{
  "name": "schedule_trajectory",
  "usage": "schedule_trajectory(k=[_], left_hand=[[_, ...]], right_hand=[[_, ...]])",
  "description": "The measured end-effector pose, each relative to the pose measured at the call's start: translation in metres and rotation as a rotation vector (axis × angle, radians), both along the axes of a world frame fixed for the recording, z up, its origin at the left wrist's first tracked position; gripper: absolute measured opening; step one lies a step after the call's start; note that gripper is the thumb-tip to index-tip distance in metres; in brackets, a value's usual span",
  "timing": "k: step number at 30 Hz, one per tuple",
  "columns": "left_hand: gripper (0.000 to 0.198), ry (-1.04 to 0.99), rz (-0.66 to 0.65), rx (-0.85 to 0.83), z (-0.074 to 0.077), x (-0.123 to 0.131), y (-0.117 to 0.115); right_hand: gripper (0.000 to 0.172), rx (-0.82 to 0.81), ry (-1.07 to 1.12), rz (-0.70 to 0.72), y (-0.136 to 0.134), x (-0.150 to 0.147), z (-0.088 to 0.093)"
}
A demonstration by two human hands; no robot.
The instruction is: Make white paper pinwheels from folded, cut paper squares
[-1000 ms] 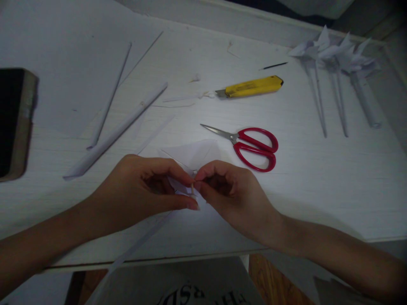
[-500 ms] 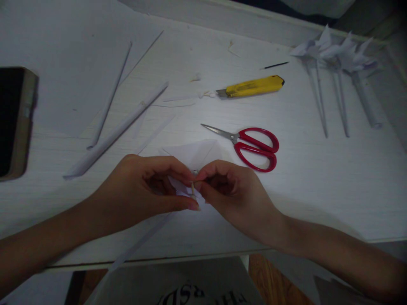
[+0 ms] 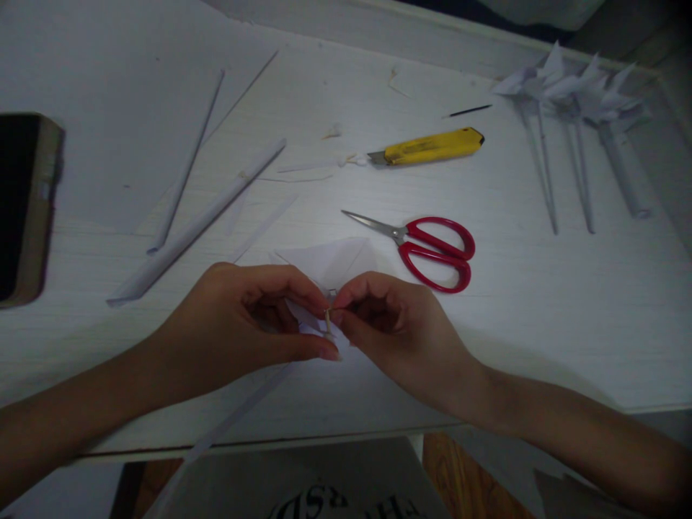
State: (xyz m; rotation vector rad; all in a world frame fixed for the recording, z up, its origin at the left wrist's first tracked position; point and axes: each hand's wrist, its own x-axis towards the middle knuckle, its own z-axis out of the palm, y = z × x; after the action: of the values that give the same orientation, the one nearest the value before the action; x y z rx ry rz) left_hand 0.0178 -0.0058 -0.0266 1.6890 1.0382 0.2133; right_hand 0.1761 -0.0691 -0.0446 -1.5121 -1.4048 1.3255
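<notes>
Close together near the front of the table are my left hand (image 3: 264,310) and my right hand (image 3: 400,324). A short, thin, yellowish strip (image 3: 327,322) stands between the index fingertip and thumb of my left hand. My right hand pinches its upper end between thumb and index finger; the exact kind of strip is too small to tell. Folded white paper (image 3: 329,256) lies under and behind the fingers, partly hidden by them. Just beyond my right hand rest red-handled scissors (image 3: 400,234), blades to the left.
A yellow utility knife (image 3: 432,148) lies with its blade out, a thin black rod (image 3: 470,111) behind it. Rolled paper tubes (image 3: 197,223) and a phone (image 3: 27,209) are on the left. Several paper pinwheels (image 3: 573,90) lie at the back right. A paper strip (image 3: 232,411) overhangs the front edge.
Almost nothing differs. My fingers keep their pinch on the thin strip, with only a very slight shift of the fingertips.
</notes>
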Motion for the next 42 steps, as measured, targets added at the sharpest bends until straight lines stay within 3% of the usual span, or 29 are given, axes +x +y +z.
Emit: schedule_trajectory(k=[18,24,34,42], left_hand=[[0.022,-0.053,0.026,-0.031,-0.0033,-0.0001,0.0010],[0.012,-0.068,0.062,0.045,-0.0055,-0.0008,-0.0012],[0.026,-0.088,0.017,0.059,-0.0057,-0.0015,0.0011],[0.017,-0.090,0.017,0.046,-0.0030,-0.0007,0.0039]], right_hand=[[0.008,0.043,-0.063,-0.006,-0.0007,-0.0021,0.0009],[0.009,0.046,-0.056,0.015,-0.0036,-0.0043,0.0009],[0.011,0.018,0.029,-0.004,-0.0007,-0.0010,0.0002],[0.011,0.048,0.046,-0.005,-0.0009,-0.0007,0.0021]])
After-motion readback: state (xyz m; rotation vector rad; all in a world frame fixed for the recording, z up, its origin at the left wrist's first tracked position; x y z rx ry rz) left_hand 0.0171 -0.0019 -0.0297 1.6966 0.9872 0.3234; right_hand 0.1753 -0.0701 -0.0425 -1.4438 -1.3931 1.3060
